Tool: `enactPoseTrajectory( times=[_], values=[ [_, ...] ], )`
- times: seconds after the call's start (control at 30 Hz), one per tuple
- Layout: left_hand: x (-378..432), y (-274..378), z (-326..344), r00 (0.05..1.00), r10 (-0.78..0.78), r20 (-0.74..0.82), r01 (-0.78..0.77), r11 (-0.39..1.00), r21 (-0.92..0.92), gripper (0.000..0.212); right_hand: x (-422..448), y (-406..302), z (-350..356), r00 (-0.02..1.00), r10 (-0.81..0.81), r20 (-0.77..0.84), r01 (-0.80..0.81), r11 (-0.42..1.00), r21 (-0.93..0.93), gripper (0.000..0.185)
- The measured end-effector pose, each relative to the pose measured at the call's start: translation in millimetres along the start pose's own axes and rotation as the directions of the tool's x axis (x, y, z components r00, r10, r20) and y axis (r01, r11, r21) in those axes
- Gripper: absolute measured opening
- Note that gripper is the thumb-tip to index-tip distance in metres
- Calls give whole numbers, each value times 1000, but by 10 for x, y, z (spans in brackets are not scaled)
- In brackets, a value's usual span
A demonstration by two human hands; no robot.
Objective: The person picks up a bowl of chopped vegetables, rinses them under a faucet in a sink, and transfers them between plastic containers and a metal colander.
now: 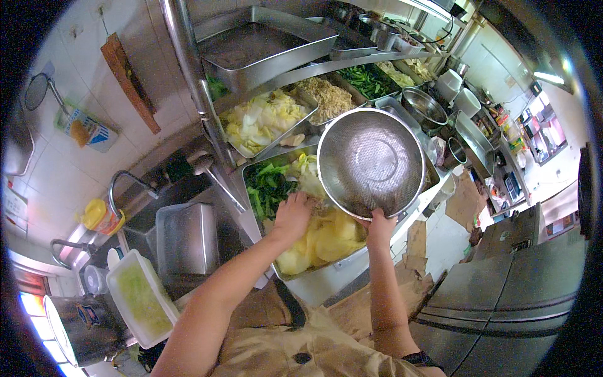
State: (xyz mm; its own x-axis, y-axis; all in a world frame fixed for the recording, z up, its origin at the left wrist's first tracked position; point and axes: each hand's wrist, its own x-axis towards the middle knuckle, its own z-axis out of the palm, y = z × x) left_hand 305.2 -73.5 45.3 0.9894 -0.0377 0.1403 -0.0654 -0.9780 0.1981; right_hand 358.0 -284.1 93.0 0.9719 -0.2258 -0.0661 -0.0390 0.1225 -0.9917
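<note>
My right hand (pixel 381 227) grips the near rim of a round perforated metal strainer (pixel 372 160), held tilted above a large food tray (pixel 305 278). My left hand (pixel 293 217) reaches into that tray, fingers down among the food, so whether they hold anything is hidden. Around it lie dark leafy greens (pixel 266 188) on the left, pale yellow-white leaves (pixel 307 165) behind, and yellow slices (pixel 325 240) in front. Something brownish and stringy (pixel 320 207) sits by my left fingertips. The strainer covers the tray's right part.
Behind stand trays of chopped cabbage (pixel 264 118), shredded food (pixel 325 96) and cut greens (pixel 365 80). A ladle (pixel 219 181) leans beside a metal post (pixel 188 61). At left are a sink faucet (pixel 129 176) and a plastic container (pixel 141 297); at right, a steel refrigerator (pixel 518 292).
</note>
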Motion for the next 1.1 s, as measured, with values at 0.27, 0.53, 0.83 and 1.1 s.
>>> enactPoseTrajectory(
  times=[0.27, 0.53, 0.83, 1.1],
  values=[
    [115, -55, 106, 977, -139, -158, 124, 987, -100, 36, -128, -176, -238, 998, 66, -15, -63, 984, 164, 50],
    [-29, -101, -184, 981, -151, -121, 143, 987, -74, 40, -124, 10, -333, 999, 49, 24, -51, 994, 93, 46],
    [-305, -601, -3, 966, -81, -243, -14, 931, -365, 31, -169, -187, -58, 426, -633, 646, 904, 316, -287, 69],
    [-554, -402, -278, 980, -109, -164, 88, 987, -132, 26, -293, -314, 105, 415, -728, 546, 909, 353, -221, 67]
  ],
)
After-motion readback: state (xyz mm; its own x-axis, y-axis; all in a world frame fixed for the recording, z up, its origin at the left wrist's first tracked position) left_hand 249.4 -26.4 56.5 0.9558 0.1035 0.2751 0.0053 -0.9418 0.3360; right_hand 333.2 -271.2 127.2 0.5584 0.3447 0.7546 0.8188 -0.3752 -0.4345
